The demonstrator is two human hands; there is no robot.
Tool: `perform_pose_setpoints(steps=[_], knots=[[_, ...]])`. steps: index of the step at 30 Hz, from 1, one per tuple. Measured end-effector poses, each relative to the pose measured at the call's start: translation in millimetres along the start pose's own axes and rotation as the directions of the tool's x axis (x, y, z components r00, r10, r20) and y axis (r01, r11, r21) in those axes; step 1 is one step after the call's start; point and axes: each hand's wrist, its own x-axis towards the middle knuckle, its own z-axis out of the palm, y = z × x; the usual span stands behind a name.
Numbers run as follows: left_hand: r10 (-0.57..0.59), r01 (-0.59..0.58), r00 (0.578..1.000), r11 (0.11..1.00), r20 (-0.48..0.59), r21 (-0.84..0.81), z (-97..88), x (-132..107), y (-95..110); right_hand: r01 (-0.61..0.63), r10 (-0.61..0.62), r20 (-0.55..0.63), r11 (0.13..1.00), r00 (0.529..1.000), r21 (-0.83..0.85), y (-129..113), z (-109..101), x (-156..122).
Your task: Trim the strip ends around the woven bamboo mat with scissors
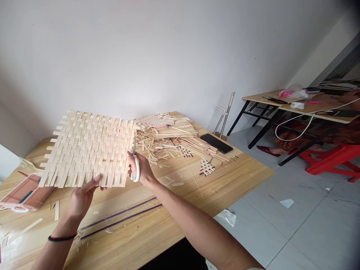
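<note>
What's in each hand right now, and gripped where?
Left hand holds the woven strip mat by its near bottom edge. Right hand holds white-handled scissors by the handle loops, blades up along the mat's right edge.

Two hands: left hand, right hand. One woven mat, pinched by the left hand. One pair of scissors in the right hand. One heap of cut strips, just past the right hand; strips too many to count. One black phone beyond that heap. One pink tray, left of the left hand. Two tables: wooden table, far table. One red stool, well right.
</note>
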Motion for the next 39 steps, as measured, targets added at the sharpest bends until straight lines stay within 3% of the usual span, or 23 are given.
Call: perform_pose_setpoints(steps=[11, 20, 39], knots=[[-0.039, 0.041, 0.997, 0.999, -0.067, 0.024, -5.7, 5, -12, 0.033, -0.038, -0.062, 0.996, 0.997, -0.084, -9, 0, -3], [-0.033, 0.035, 0.999, 0.998, -0.039, 0.059, 2.5, 0, -4, 0.053, -0.069, -0.108, 0.988, 0.992, -0.146, -15, 2, -6], [-0.072, 0.073, 0.997, 0.997, -0.038, 0.030, 1.2, 0, -9, 0.135, -0.166, -0.129, 0.966, 0.978, -0.220, -9, 0, -7]])
